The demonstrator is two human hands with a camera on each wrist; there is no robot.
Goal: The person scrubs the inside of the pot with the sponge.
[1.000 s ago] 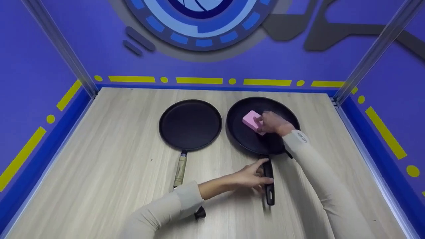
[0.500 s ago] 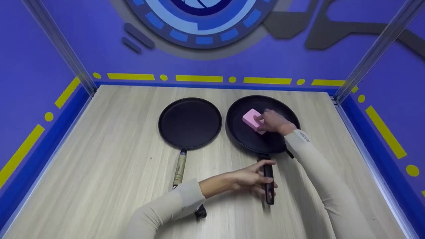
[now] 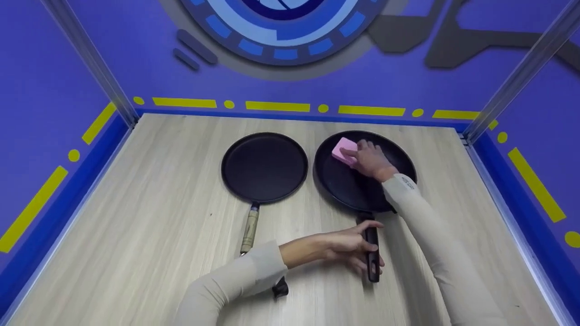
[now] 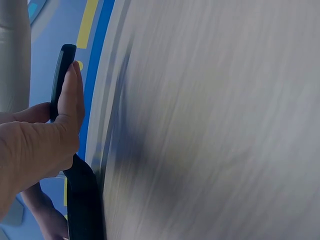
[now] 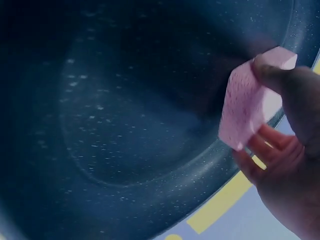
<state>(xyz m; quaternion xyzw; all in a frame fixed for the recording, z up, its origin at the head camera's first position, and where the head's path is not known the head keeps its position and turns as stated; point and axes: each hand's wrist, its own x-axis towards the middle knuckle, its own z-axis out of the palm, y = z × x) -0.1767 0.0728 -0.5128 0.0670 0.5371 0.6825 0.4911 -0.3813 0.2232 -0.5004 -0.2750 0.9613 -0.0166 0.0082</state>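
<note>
Wiping seems in hand: the right hand point(image 3: 370, 160) pinches a pink sponge point(image 3: 343, 150) inside the right pan point(image 3: 335, 183), toward its far left side; the left hand point(image 3: 348, 244) holds the handle point(image 3: 372, 236), how firmly is unclear. Next probably calls for even pressure.

A person's left arm point(image 3: 240, 278) extends from the near left, left hand point(image 3: 351, 246) gripping; the right arm point(image 3: 437, 242) stretches farther, right hand point(image 3: 371, 159) pinching between thumb point(image 5: 280, 80) and fingers point(image 5: 264, 150).
</note>
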